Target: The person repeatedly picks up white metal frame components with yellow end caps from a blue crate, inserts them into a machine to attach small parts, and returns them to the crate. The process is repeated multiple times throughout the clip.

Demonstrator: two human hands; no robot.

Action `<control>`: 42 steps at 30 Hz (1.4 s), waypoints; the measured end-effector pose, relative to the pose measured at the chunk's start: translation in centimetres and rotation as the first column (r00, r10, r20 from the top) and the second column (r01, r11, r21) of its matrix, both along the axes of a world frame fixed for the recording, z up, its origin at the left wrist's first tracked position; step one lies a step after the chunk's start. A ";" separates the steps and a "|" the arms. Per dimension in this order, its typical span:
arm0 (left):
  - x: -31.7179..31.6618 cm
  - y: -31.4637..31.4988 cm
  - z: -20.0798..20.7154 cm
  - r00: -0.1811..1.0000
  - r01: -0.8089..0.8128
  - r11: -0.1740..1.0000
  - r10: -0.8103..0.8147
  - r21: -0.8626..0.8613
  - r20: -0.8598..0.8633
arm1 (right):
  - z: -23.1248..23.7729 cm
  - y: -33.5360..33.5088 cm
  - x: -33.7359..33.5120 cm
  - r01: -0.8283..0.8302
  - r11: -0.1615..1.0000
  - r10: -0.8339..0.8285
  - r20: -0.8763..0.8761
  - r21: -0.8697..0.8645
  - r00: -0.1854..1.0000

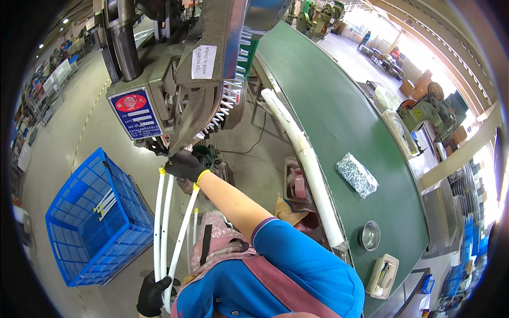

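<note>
My left hand [151, 295], in a black glove, is closed around the lower part of several white tubes [164, 228]. The tubes stand nearly upright, with yellow caps at their upper ends and small dark holes along their sides. My right hand [184, 166], also gloved in black, is raised under the head of a large grey machine [175, 106], beside the yellow tube tops. Its fingers are bent together, and what they hold is hidden by the glove and the machine. A large coil spring [225, 100] shows on the machine's side.
A blue plastic crate [101, 233] with a few white tubes inside stands at the left. On the right runs a green conveyor belt [328, 100], carrying a clear plastic-wrapped packet [357, 175], a metal bowl [369, 236] and a cream tray [383, 276]. A long white roll [302, 153] lies along its edge.
</note>
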State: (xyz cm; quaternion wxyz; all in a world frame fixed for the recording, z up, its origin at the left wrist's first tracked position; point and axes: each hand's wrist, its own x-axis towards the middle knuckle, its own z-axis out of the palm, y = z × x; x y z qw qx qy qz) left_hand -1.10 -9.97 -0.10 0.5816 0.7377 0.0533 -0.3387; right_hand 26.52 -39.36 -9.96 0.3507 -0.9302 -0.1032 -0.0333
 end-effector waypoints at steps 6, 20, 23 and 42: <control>1.4 0.7 -3.8 0.993 -0.031 0.999 0.027 -0.041 -0.116 | 0.2 -0.5 -2.0 -0.187 0.922 0.234 0.102 -0.339 0.967; 1.3 1.4 -3.6 0.993 0.121 0.989 -0.121 -0.081 0.008 | -5.7 -2.9 -8.9 0.077 0.792 0.050 -0.190 0.606 0.981; 0.6 1.5 -3.9 0.998 0.017 0.994 -0.023 -0.109 -0.053 | -4.5 -2.6 -8.9 0.067 0.910 -0.054 -0.045 0.410 0.998; -2.0 -0.9 -3.8 0.977 -0.138 0.964 0.171 -0.228 0.131 | 0.0 0.2 -3.2 0.012 0.748 -0.149 0.150 0.664 0.977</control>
